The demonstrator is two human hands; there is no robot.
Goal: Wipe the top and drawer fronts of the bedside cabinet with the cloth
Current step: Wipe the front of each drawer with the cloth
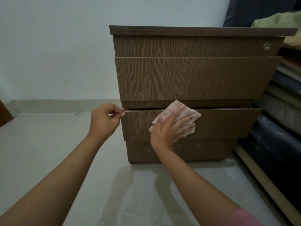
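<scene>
On bottom drawer front (219, 123): right hand (169, 128) flat, pressing cloth (182, 111); left hand (104, 121) pinching its corner. Risks sliding drawer shut onto left fingertips (122, 113) under hard pressing.

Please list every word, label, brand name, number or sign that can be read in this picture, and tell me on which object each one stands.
There are none to read.
The bedside cabinet shows only wood grain on its drawer fronts.
The round lock on the top drawer front is too small and blurred to show any marking.
The cloth under the right hand carries a striped pattern, no letters.
</scene>
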